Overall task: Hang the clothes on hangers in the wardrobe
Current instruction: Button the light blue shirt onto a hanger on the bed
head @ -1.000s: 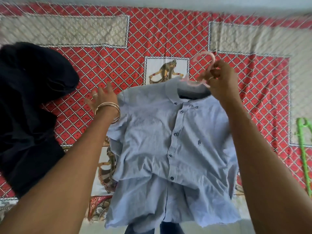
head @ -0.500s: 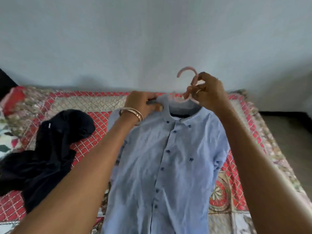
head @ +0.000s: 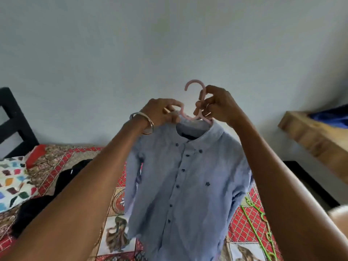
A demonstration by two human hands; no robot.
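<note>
A light blue buttoned shirt (head: 184, 185) hangs in the air in front of me on a pink plastic hanger (head: 194, 87), whose hook rises above the collar. My right hand (head: 218, 105) grips the hanger's neck just below the hook. My left hand (head: 162, 112) pinches the hanger's left loop at the shirt's collar and shoulder. The hanger's arms are hidden inside the shirt.
Below lies a bed with a red patterned cover (head: 243, 227). Dark clothes (head: 66, 178) are piled on its left beside a colourful pillow (head: 13, 181). A green hanger (head: 261, 223) lies on the right. A wooden shelf (head: 316, 136) juts out at the right; a black bed frame (head: 13, 119) stands at the left.
The shirt on its hanger has been lifted off the bed and raised against the wall. My left hand went from open beside the shirt to pinching the collar and hanger.
</note>
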